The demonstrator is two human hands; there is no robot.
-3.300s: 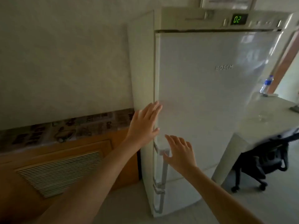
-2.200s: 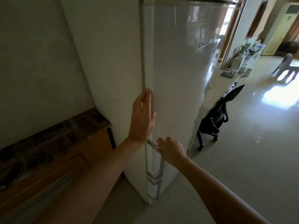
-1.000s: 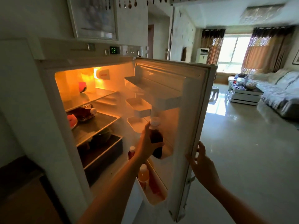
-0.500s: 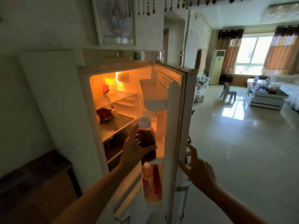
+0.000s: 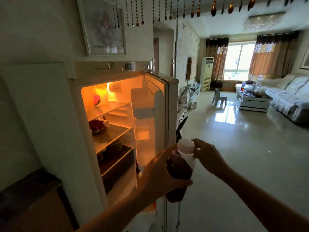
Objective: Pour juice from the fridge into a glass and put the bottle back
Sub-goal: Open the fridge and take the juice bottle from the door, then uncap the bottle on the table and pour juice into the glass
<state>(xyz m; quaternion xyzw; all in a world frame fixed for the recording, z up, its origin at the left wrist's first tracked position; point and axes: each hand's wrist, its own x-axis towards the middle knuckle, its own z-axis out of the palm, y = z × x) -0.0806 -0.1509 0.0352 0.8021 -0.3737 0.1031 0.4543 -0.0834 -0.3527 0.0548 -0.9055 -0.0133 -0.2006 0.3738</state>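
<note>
— What carries things here?
— At centre left, the lit fridge (image 5: pixel 50 114) stands open. A red item (image 5: pixel 97 99) sits on its top shelf (image 5: pixel 110 107), a dark red bottle with a pale cap (image 5: pixel 98 125) lies on the middle shelf (image 5: pixel 112 134).
— And the floor?
— The glossy floor (image 5: pixel 242 148) at right carries a small chair (image 5: pixel 219 97), a low table (image 5: pixel 253 102) and a sofa (image 5: pixel 291 104).

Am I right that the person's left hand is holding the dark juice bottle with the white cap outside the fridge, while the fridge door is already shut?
Not quite: the white fridge door stands open, as the head view shows, with the interior lit. The left hand does have its grip on the dark juice bottle with the white cap outside the fridge, and the right hand touches the cap.
</note>
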